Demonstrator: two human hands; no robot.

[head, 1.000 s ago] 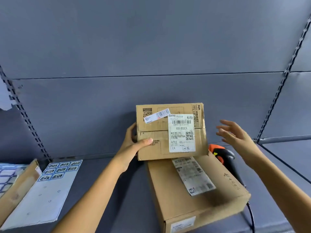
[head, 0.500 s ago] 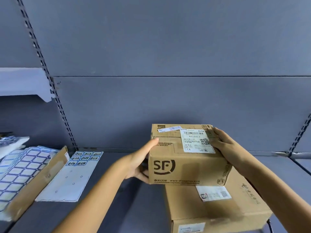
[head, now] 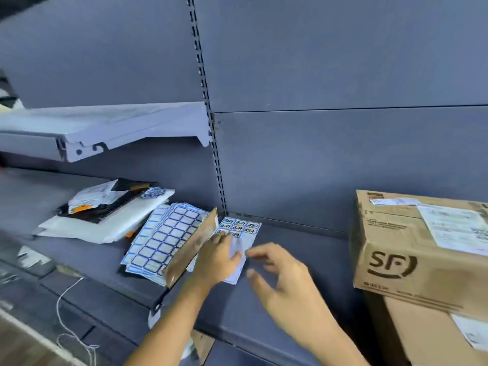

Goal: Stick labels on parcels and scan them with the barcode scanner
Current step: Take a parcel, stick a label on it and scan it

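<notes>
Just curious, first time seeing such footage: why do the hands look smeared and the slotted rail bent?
Head view: both the left hand and right hand are motion-blurred, as is the print on the label sheet; head view again, the wide-angle lens bows the slotted rail; lighting is flat, without glare.

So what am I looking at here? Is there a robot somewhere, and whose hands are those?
No robot here: a person wears a camera on the head, so you look down at their own two bare hands. The left hand rests on a sheet of printed labels lying on the grey shelf. The right hand hovers open beside it, holding nothing. Left of the sheet lies a stack of blank blue-edged labels; at the right an SF parcel sits on a larger box.
</notes>
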